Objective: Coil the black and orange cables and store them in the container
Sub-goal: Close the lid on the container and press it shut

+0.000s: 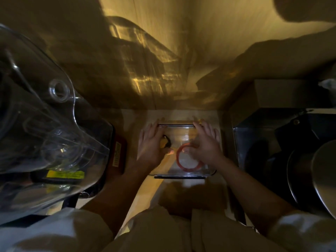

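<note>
A clear rectangular container sits on the counter in front of me, seemingly covered by a clear lid. Inside it on the right lies the orange cable, coiled into a ring. On the left inside, a bit of the black cable shows beside something yellow, mostly hidden by my hand. My left hand lies flat on the container's left side, fingers spread to its far edge. My right hand lies flat on the right side, thumb near the orange ring.
A large clear plastic appliance jug on a black base crowds the left. A dark box-shaped appliance and a round metal vessel stand on the right. A wall rises just behind the container. Lighting is dim and yellow.
</note>
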`<state>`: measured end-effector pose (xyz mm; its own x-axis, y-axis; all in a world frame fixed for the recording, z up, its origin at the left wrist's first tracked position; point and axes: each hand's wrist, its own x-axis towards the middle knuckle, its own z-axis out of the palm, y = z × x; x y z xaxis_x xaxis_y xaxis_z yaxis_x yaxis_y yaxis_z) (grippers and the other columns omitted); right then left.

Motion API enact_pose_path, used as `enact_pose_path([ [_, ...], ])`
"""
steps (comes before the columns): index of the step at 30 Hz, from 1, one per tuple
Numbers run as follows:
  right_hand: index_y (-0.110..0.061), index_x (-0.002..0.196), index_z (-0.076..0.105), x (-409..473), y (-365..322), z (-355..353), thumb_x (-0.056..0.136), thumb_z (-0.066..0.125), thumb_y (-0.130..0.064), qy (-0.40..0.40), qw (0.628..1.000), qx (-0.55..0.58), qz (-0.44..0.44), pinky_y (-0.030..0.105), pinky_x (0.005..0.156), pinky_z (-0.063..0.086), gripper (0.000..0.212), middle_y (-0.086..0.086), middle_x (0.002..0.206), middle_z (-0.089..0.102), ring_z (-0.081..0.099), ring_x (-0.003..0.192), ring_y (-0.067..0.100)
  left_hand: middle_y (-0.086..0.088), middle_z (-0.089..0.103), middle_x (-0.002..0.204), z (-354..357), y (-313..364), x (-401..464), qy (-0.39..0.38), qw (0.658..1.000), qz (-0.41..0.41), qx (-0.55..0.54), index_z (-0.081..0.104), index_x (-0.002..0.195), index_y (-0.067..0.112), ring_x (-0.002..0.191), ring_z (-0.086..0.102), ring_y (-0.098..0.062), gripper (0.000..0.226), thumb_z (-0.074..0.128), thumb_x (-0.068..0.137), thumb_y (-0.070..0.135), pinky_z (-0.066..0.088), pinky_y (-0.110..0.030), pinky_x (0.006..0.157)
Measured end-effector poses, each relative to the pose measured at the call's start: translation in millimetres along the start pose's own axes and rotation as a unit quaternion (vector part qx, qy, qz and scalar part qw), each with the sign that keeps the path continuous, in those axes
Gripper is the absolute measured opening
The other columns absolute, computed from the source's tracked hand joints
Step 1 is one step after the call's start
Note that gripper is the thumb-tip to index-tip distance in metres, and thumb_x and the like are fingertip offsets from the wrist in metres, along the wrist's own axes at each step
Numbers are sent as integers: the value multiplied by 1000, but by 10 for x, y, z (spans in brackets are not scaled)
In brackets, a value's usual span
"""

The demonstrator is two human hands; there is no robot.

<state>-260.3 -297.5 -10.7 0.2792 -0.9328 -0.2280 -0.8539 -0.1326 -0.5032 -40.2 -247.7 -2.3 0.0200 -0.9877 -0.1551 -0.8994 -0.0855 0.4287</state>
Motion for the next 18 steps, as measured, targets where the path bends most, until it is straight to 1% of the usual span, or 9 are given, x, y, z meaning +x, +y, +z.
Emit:
enact_pose_path([
  [2, -27, 152, 27, -166, -17, 74, 77, 66, -63, 49, 999, 12, -3, 45, 122, 1, 91, 3, 165, 11, 0, 152, 20, -5, 26, 163, 106, 43, -212, 46, 999, 8, 0, 40, 147, 27, 152, 16, -27, 64, 63, 90, 46, 5, -45, 122],
  [3, -26, 152, 28, -259, -31, 114, 83, 61, -61, 66, 998, 6, -8, 47, 122, 4, 83, 4, 165, 11, 1, 152, 20, -6, 25, 163, 163, 59, -323, 58, 998, 7, -3, 40, 149, 25, 153, 16, -25, 57, 54, 96, 42, 2, -43, 123],
  [6, -28, 153, 21, -579, -40, 224, 95, 36, -57, 77, 997, -19, -4, 52, 121, 12, 67, 2, 166, 6, -3, 152, 19, -1, 13, 166, 296, 31, -675, 45, 999, 23, -13, 25, 156, 26, 155, 6, -18, 55, 33, 104, 39, -7, -35, 124],
  [8, -31, 155, 15, -835, 13, 302, 99, 27, -56, 69, 997, -27, -5, 52, 121, 14, 62, 0, 166, 6, -3, 152, 17, 1, 9, 167, 341, -40, -929, 23, 998, 49, -18, 18, 157, 29, 155, 1, -18, 56, 29, 104, 41, -3, -39, 125],
  [11, -36, 155, -3, -1201, 116, 415, 101, 27, -49, 40, 999, -28, -11, 52, 122, 11, 63, -3, 166, -1, -11, 151, 12, 0, 15, 166, 360, -108, -1257, 20, 998, 60, -29, 27, 155, 27, 155, 3, -19, 54, 34, 104, 40, 4, -42, 125],
  [12, -37, 155, -5, -1306, 146, 436, 101, 26, -47, 37, 999, -24, -12, 51, 122, 11, 63, -2, 166, -2, -13, 151, 11, -1, 17, 166, 363, -117, -1347, 17, 998, 58, -30, 29, 154, 27, 155, 3, -18, 53, 35, 103, 40, 5, -43, 124],
  [14, -32, 156, -1, -1467, 186, 463, 97, 27, -45, 30, 999, -27, -25, 50, 122, 12, 67, 0, 166, -2, -11, 151, 14, 0, 19, 166, 373, -138, -1498, 5, 999, 51, -12, 30, 154, 29, 155, 3, -17, 53, 34, 102, 41, 7, -42, 123],
  [16, -26, 157, -1, -1567, 202, 479, 95, 30, -43, 13, 999, -36, -33, 48, 122, 12, 71, -1, 166, -7, -11, 152, 16, 3, 13, 167, 369, -151, -1597, -14, 999, 42, 18, 25, 155, 32, 155, -2, -15, 55, 30, 102, 43, -1, -39, 124],
  [18, -25, 157, -1, -1598, 206, 473, 96, 32, -40, 10, 999, -39, -31, 46, 122, 12, 71, -1, 166, -9, -13, 151, 16, 5, 4, 167, 353, -145, -1635, -33, 998, 40, 35, 18, 157, 33, 154, -10, -13, 58, 28, 101, 44, -9, -34, 123],
])
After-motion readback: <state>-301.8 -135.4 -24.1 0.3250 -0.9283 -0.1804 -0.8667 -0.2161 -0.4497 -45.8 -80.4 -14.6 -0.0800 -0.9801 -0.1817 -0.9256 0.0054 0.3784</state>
